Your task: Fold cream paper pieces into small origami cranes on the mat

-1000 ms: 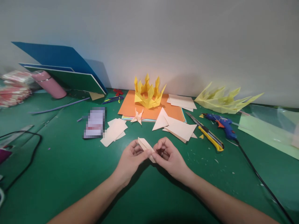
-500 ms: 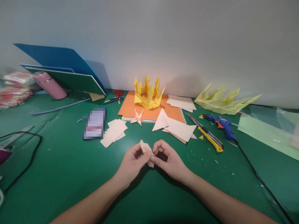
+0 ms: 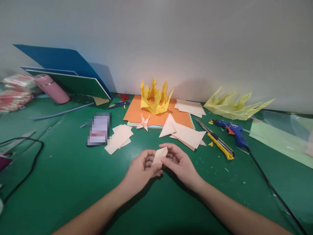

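Between my two hands is a small piece of folded pale peach paper (image 3: 159, 156), held just above the green table. My left hand (image 3: 143, 168) is closed on its lower left part, thumb in front. My right hand (image 3: 179, 164) pinches its right side with thumb and fingers. Beyond the hands lie loose peach paper sheets (image 3: 119, 138) on the left and more peach sheets (image 3: 189, 135) with a folded paper triangle (image 3: 167, 126) on the right. A small folded peach paper figure (image 3: 143, 123) stands between these piles.
A yellow paper crown (image 3: 156, 102) sits on orange paper (image 3: 133, 109). To the right are a yellow utility knife (image 3: 221, 145), a blue glue gun (image 3: 234, 132) with a cord and a pale yellow paper crown (image 3: 232, 107). Leftward lie a blurred phone (image 3: 99, 129) and a pink bottle (image 3: 52, 88).
The folded paper has been turned, so a broader flat face shows and its upper end leans right. My right fingers have opened out and moved behind its right edge.
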A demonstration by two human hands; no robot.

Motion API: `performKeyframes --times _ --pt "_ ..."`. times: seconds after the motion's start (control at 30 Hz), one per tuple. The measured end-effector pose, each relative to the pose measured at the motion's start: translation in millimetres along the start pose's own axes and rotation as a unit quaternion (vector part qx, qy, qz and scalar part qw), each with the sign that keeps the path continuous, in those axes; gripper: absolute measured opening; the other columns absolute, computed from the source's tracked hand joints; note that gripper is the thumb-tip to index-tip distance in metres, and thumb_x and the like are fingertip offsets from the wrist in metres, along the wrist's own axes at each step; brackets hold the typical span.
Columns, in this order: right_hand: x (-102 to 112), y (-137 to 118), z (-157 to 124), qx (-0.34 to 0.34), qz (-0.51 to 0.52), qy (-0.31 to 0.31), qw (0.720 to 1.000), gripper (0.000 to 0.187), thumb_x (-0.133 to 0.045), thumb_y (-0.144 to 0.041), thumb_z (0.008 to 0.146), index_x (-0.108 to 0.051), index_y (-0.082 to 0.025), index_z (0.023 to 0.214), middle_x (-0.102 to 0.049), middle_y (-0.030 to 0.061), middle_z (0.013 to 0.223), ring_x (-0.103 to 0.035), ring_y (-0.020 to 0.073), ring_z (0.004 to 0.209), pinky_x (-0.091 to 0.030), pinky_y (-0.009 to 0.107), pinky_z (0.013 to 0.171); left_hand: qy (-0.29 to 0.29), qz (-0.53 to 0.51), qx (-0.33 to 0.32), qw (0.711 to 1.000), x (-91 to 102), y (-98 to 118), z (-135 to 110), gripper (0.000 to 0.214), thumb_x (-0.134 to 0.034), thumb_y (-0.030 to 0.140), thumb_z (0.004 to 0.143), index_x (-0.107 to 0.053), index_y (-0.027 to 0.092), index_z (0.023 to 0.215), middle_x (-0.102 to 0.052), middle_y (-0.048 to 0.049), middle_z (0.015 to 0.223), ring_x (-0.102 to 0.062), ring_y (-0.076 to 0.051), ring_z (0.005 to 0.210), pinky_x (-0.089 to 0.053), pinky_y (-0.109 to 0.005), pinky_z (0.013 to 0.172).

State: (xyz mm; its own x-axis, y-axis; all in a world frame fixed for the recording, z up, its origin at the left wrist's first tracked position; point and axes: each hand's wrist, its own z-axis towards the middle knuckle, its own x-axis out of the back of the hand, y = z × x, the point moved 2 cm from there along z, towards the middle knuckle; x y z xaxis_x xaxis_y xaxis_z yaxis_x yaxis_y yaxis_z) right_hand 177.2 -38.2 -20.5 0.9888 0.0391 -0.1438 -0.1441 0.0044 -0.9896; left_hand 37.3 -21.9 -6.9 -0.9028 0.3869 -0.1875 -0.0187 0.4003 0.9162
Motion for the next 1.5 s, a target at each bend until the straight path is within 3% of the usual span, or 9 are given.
performKeyframes --times 0.13,0.27,0.5,0.67,0.87,1.13,1.27,1.5 --pt "2 0 0 -0.024 0.016 -0.009 1.000 0.034 -0.068 -0.036 0.072 -0.058 -0.023 0.102 -0.060 0.0001 0.082 -0.058 0.0128 0.071 -0.051 0.028 0.067 -0.008 -0.021 0.008 1.000 2.2 -1 1 0.046 -0.076 0.037 0.064 -0.047 0.017 0.094 -0.066 -0.0006 0.071 -0.064 -0.013 0.061 -0.052 -0.027 0.063" --pt "3 0 -1 -0.028 0.017 -0.014 0.999 0.032 -0.068 -0.038 0.072 -0.060 -0.022 0.099 -0.060 -0.0002 0.079 -0.058 0.0126 0.068 -0.051 0.028 0.066 -0.025 -0.015 0.013 0.999 4.1 -2 0 0.039 -0.074 0.043 0.065 -0.050 0.015 0.078 -0.067 -0.0020 0.068 -0.064 -0.011 0.060 -0.050 -0.025 0.063" --pt "0 -6 -2 -0.006 -0.014 -0.018 1.000 0.025 -0.066 -0.044 0.073 -0.058 -0.020 0.072 -0.054 -0.0027 0.065 -0.052 0.0106 0.055 -0.048 0.025 0.056 -0.043 -0.019 0.031 0.998 5.4 -2 3 0.038 -0.076 0.040 0.063 -0.050 0.016 0.076 -0.068 -0.0018 0.066 -0.064 -0.012 0.058 -0.049 -0.026 0.060" --pt "-1 -3 -2 -0.038 0.009 -0.007 0.999 0.028 -0.066 -0.045 0.072 -0.057 -0.020 0.074 -0.055 -0.0034 0.060 -0.053 0.0110 0.051 -0.049 0.026 0.053 -0.042 -0.017 0.017 0.999 4.3 -1 1 0.038 -0.076 0.033 0.065 -0.050 0.017 0.087 -0.069 -0.0009 0.065 -0.064 -0.013 0.059 -0.049 -0.027 0.061" --pt "6 1 -1 -0.022 0.000 0.053 0.998 0.025 -0.067 -0.042 0.072 -0.057 -0.019 0.075 -0.057 -0.0017 0.068 -0.053 0.0109 0.057 -0.048 0.025 0.058 -0.024 0.012 0.016 1.000 4.1 0 2 0.035 -0.076 0.039 0.063 -0.055 0.014 0.077 -0.072 -0.0067 0.076 -0.065 -0.013 0.061 -0.050 -0.026 0.061" --pt "2 -3 -2 -0.026 0.024 -0.025 0.999 0.030 -0.069 -0.038 0.071 -0.060 -0.021 0.094 -0.055 -0.0037 0.067 -0.053 0.0105 0.056 -0.046 0.025 0.057 -0.045 0.002 0.050 0.998 4.2 1 3 0.038 -0.078 0.042 0.059 -0.056 0.013 0.071 -0.070 -0.0046 0.068 -0.065 -0.013 0.055 -0.050 -0.024 0.054" --pt "4 -1 -1 -0.038 -0.001 0.011 0.999 0.023 -0.068 -0.038 0.071 -0.063 -0.019 0.082 -0.056 -0.0034 0.064 -0.050 0.0098 0.056 -0.043 0.023 0.055 -0.067 0.004 0.062 0.996 2.8 4 1 0.037 -0.076 0.041 0.062 -0.057 0.012 0.075 -0.072 -0.0076 0.075 -0.066 -0.012 0.058 -0.051 -0.024 0.058" --pt "8 1 0 -0.061 0.013 0.033 0.998 0.029 -0.070 -0.040 0.068 -0.065 -0.019 0.087 -0.059 -0.0027 0.066 -0.050 0.0104 0.058 -0.042 0.024 0.056 -0.104 0.014 0.072 0.992 3.9 8 -3 0.038 -0.066 0.046 0.074 -0.061 0.011 0.087 -0.071 -0.0117 0.092 -0.068 -0.016 0.071 -0.053 -0.030 0.070"
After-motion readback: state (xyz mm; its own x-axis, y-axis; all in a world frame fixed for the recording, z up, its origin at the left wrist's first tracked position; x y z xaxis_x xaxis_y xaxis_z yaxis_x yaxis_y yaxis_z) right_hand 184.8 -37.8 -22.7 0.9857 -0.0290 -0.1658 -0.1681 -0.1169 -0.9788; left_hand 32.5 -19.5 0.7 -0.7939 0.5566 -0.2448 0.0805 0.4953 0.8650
